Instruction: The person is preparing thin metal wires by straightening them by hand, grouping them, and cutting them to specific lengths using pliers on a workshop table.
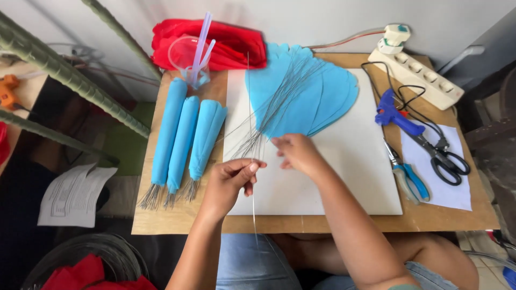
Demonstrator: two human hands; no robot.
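Note:
My left hand pinches a thin grey wire that runs down past the board's front edge. My right hand rests fingers-down at the base of a fan of several thin wires, touching them. The wires lie spread over a stack of blue petal-shaped paper pieces on a white sheet. To the left of my left hand lie three rolled blue paper tubes with wire ends sticking out at the bottom.
A wooden board carries everything. At the right lie a blue glue gun, small pliers, black scissors and a white power strip. Red cloth and a clear cup of sticks stand at the back. Green wrapped stems cross the left.

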